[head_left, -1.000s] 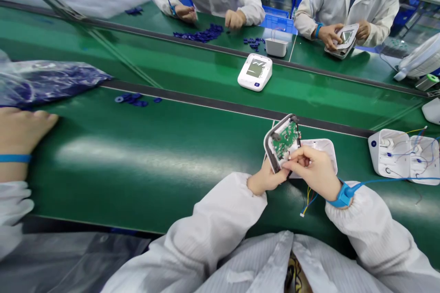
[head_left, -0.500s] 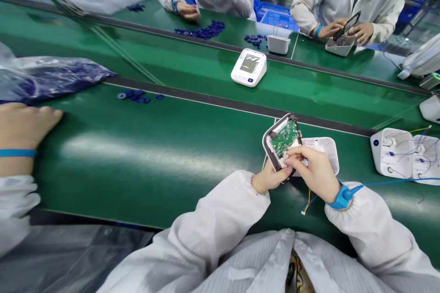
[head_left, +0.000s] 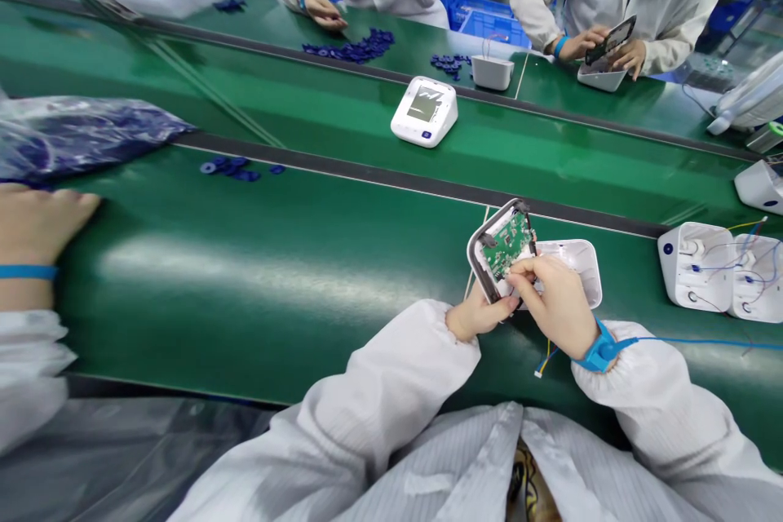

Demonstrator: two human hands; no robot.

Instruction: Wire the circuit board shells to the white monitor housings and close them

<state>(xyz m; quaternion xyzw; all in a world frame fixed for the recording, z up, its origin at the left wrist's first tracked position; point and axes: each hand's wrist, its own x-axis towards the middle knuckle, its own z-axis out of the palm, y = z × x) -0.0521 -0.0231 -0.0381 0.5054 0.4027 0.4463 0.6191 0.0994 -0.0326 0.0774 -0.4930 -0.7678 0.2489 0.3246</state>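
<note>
My left hand (head_left: pixel 475 316) grips the lower edge of a tilted display housing (head_left: pixel 475 254), a white frame with a dark rim. A green circuit board (head_left: pixel 509 246) faces me inside it. My right hand (head_left: pixel 555 294) is closed in a pinch at the board's lower edge; whatever is between its fingertips is too small to make out. Behind my right hand, a white back shell (head_left: pixel 587 271) rests on the bench, partly covered. A small white connector (head_left: pixel 538 373) on coloured wires hangs below my hands. A blue wrist strap (head_left: pixel 598 349) with a cord circles my right wrist.
White shells (head_left: pixel 697 281) with wires stand at right. An assembled blood pressure monitor (head_left: pixel 422 116) sits on the green belt (head_left: pixel 342 121). Blue round parts (head_left: pixel 236 169) and a plastic bag (head_left: pixel 91 134) lie left, near a co-worker's hand (head_left: pixel 42 220). Two people work opposite.
The blood pressure monitor has moved left along the belt. My hands keep nearly the same hold, with the right fingertips still at the board's lower edge. The view has shifted slightly.
</note>
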